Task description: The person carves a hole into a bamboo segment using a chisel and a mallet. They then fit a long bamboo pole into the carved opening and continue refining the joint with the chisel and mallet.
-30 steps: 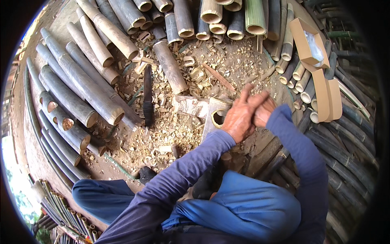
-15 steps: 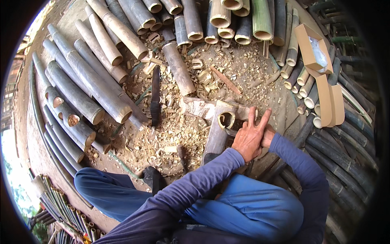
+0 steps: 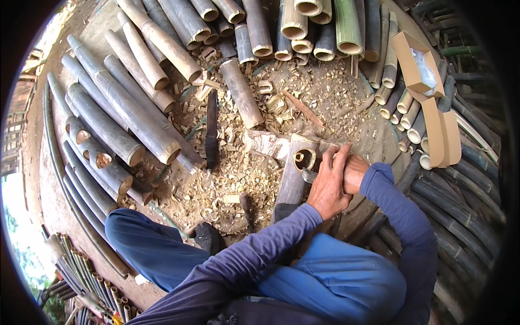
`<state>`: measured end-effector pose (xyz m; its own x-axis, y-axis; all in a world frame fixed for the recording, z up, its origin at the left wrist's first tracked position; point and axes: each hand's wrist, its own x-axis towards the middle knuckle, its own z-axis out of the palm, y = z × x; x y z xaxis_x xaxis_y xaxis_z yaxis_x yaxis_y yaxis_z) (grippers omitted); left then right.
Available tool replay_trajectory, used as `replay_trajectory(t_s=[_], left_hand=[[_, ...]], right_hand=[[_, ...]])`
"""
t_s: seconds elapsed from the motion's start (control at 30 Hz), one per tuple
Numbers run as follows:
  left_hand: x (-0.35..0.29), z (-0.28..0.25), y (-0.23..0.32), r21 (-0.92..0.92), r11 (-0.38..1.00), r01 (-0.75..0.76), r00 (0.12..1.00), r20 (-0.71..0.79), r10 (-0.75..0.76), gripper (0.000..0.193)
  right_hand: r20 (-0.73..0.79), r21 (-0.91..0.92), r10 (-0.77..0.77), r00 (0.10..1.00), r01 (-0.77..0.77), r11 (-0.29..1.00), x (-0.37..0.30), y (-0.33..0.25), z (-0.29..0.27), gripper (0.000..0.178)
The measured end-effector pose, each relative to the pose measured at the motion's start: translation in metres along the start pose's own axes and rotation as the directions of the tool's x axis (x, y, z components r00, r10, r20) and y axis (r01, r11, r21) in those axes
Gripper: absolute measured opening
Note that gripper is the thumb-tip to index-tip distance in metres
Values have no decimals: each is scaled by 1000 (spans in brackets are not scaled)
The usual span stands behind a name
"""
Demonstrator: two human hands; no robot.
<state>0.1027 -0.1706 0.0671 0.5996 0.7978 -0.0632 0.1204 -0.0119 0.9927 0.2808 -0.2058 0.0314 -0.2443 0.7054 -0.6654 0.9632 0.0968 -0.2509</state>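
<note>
A bamboo tube [image 3: 291,187] with a round hole cut in its side near the far end lies in front of me, that end resting on a pale wood block [image 3: 268,143]. A grey curved metal blade [image 3: 309,175] sits at the near right rim of the hole. My left hand [image 3: 331,187] lies against my right hand [image 3: 355,172], just right of the hole. Both are closed around the tool behind this blade; its handle is hidden in them. A dark-handled tool [image 3: 246,208] and a long dark blade with a wrapped grip [image 3: 212,130] lie among pale wood shavings [image 3: 216,187].
Cut bamboo tubes lie in rows at the left [image 3: 122,103] and far side [image 3: 295,27]. More dark bamboo poles [image 3: 460,200] are stacked at the right. An open cardboard box [image 3: 414,65] lies on them. A short bamboo piece [image 3: 241,95] and a reddish stick [image 3: 303,108] lie ahead.
The extended fingers of my left hand have folded down over my right hand. The curved blade now shows more plainly at the hole's rim. The view has shifted slightly.
</note>
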Motion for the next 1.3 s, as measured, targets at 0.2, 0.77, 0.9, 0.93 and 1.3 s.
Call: replay_trajectory(t_s=[0.2,0.77,0.9,0.93,1.3], left_hand=[[28,-31,-30,347,929,-130,550,804,-224,80],[-37,-178,41,909,352,-223,848,359,-390,32],[70,-171,93,813,372,-448,583,581,-568,14],[78,-184,76,778,416,-471,618,628,-474,17],[-146,-32,-29,485,727,486,827,14,-562,55]], right_hand=[[-31,751,204,979,-112,650,18,-59,44,42],[-57,360,13,998,32,-932,33,-161,51,39],[-112,101,35,993,47,-994,30,-162,27,37],[-77,82,59,995,66,-995,31,-161,20,36],[310,915,-47,950,-311,-256,16,-68,17,33]])
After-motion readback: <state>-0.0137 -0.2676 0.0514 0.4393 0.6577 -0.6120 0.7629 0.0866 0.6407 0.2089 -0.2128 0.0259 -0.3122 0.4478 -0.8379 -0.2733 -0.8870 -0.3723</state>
